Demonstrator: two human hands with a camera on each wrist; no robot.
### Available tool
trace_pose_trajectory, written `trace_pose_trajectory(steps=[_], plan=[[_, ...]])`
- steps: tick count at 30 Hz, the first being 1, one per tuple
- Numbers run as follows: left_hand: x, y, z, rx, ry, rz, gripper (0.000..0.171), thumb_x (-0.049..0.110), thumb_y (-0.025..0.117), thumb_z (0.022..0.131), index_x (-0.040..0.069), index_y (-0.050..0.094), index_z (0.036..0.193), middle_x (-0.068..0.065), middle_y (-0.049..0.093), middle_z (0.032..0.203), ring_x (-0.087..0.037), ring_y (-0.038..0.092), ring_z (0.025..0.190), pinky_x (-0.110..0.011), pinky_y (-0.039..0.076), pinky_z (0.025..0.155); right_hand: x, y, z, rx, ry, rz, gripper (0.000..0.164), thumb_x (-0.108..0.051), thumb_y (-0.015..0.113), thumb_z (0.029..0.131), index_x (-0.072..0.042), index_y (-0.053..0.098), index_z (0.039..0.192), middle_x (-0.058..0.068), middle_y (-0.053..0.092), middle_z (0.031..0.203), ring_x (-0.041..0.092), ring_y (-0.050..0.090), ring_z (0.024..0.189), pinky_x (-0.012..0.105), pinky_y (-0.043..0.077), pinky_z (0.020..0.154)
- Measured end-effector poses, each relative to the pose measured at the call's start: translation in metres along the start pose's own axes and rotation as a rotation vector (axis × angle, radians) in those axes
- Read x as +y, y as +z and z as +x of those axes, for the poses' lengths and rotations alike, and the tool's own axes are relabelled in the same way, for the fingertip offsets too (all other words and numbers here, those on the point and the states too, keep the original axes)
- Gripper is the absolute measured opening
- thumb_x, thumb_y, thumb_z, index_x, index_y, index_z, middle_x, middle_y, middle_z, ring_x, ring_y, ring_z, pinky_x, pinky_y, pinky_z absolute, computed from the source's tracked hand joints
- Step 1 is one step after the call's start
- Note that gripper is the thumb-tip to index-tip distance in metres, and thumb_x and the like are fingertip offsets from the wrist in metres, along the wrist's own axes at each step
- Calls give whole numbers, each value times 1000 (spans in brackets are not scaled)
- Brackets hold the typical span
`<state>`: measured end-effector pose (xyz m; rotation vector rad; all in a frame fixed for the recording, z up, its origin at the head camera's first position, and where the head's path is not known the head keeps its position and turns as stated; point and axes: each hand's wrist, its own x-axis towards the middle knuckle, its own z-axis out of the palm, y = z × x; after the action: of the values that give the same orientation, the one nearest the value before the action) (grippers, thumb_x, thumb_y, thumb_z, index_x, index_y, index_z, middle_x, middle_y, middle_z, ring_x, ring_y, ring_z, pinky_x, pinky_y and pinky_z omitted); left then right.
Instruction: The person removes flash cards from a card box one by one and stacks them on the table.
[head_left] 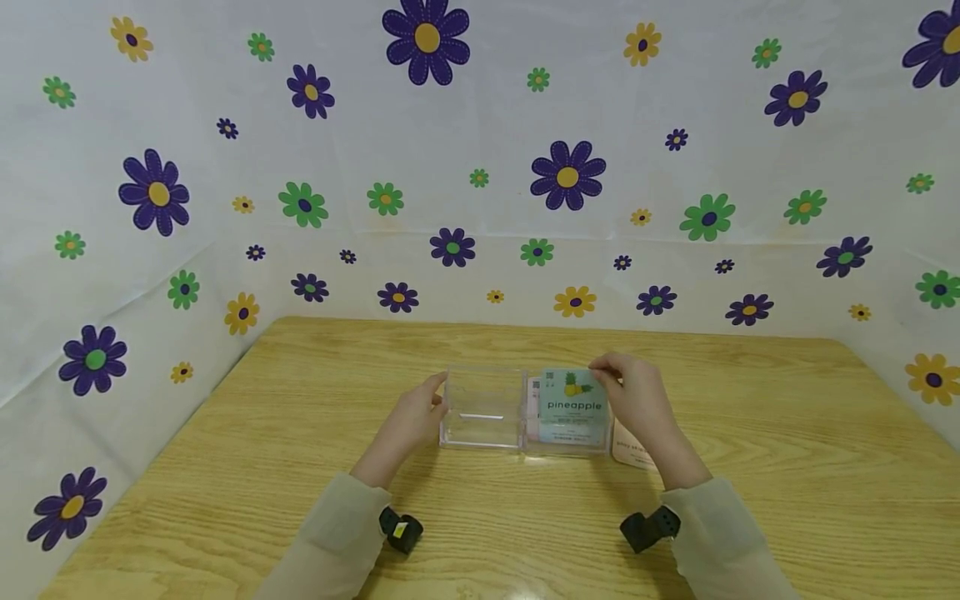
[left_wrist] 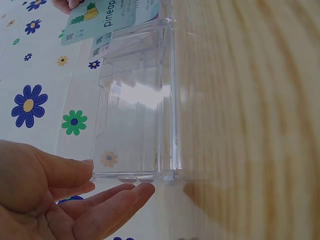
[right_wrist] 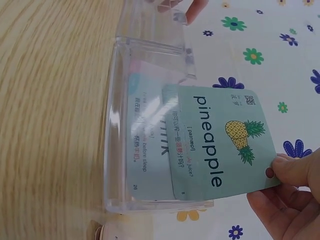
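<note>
A clear plastic box (head_left: 480, 433) with two side-by-side compartments stands on the table. Straight fingers of my left hand (head_left: 411, 421) touch its left end, the thumb at the upper corner in the left wrist view. Through the left compartment's walls (left_wrist: 130, 130) no cards show. My right hand (head_left: 637, 396) pinches a corner of a pale green pineapple card (right_wrist: 225, 145) between thumb and fingers. That card is tilted, its lower part at the right compartment. Inside that compartment another pale card (right_wrist: 142, 165) stands, partly covered by the pineapple card.
Right of the box, a peach-coloured card (head_left: 632, 448) lies on the wooden table (head_left: 315, 400), partly behind my right hand. A white cloth with printed flowers (head_left: 450, 167) hangs behind the table and at both sides. Each wrist wears a black strap device (head_left: 401, 532).
</note>
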<state>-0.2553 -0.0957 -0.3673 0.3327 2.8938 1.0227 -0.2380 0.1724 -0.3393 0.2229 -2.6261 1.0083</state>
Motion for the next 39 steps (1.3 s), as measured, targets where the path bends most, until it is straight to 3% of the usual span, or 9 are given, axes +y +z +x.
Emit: trace_pose_trajectory(steps=[24, 39], plan=[[1, -1, -2, -4, -3, -2, 47, 8, 45, 92, -1, 30, 136, -25, 52, 113, -33, 54, 98, -40, 45, 74, -6, -17, -3, 69, -63, 18, 14, 1, 52, 87, 4, 63, 94, 18, 62, 93, 29, 57, 88, 42, 45, 76], [0, 0, 0, -4, -6, -8, 48, 9, 45, 93, 1, 29, 137, -24, 52, 114, -32, 54, 98, -40, 44, 75, 8, -45, -2, 40, 30, -5, 16, 0, 49, 88, 4, 63, 94, 18, 61, 91, 28, 53, 80, 37, 42, 67]])
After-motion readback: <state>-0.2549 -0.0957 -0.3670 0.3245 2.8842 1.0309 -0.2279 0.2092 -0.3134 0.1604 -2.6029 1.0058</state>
